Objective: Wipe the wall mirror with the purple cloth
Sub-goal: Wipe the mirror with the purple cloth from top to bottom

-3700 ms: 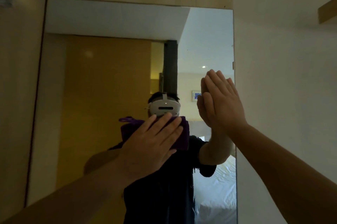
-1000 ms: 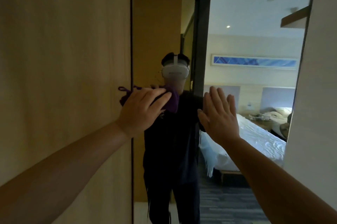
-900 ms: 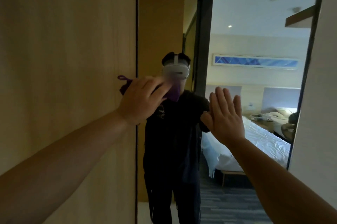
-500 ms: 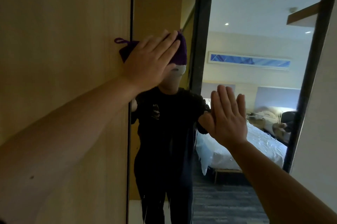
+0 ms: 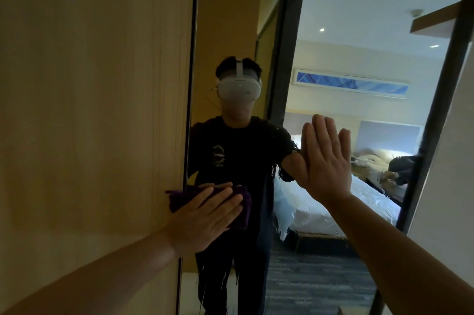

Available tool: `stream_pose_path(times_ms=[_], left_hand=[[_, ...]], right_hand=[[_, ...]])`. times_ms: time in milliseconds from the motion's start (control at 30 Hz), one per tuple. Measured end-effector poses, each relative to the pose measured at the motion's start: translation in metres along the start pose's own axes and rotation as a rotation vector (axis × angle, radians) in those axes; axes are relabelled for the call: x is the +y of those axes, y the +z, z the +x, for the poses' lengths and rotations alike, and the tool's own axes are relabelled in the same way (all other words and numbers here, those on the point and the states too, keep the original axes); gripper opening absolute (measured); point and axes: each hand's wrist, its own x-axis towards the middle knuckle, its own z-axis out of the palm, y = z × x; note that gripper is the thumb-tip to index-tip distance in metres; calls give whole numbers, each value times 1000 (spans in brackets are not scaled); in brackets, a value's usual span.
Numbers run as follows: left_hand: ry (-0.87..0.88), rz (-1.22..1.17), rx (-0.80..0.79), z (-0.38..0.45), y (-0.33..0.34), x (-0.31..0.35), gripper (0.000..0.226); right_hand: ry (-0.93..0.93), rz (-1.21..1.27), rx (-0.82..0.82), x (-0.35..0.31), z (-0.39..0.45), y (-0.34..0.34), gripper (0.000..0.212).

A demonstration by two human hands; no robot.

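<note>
Now the purple cloth (image 5: 242,208) sits low on the mirror (image 5: 333,19), close to the mirror's left edge and about level with the waist of the person reflected in it; half a second ago it was up over the reflected head, so it has come well down the glass. The left hand (image 5: 202,219) lies flat on the cloth with its fingers spread, pressing it to the mirror rather than clenching it, and a corner of the cloth pokes out leftward onto the wooden panel (image 5: 89,109) that borders the mirror. The right hand (image 5: 324,160) is open, palm flat against the glass to the right of the cloth and higher up, holding nothing; it stands much where it stood before. The two hands are well apart. Reflected in the mirror behind the person are a bed (image 5: 333,209) with white sheets and a long blue picture (image 5: 351,83) on the far wall. No containers can be made out.
</note>
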Motion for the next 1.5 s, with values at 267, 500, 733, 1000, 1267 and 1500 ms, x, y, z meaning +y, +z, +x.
stream_pose_path(times_ms=[267,500,733,1000,1267,1500], left_hand=[[-107,-170,114,44,-28,-24,37],[-242,-60,366,199,-72,-97,35],[-233,89,219,300,-93,-135,47],[-173,42,45,245,-60,-71,63],[-42,-48,30,144,-17,18,66],[86,-1,-10,87,5,64,64]], right_hand=[[59,38,-106,48,-11,-39,63],[94,-62,-164,87,-19,-22,66],[60,-40,-50,93,-20,-13,62],[21,-36,55,95,-22,-7,61],[12,-19,75,97,-22,-3,61],[47,-21,-14,96,-22,-11,62]])
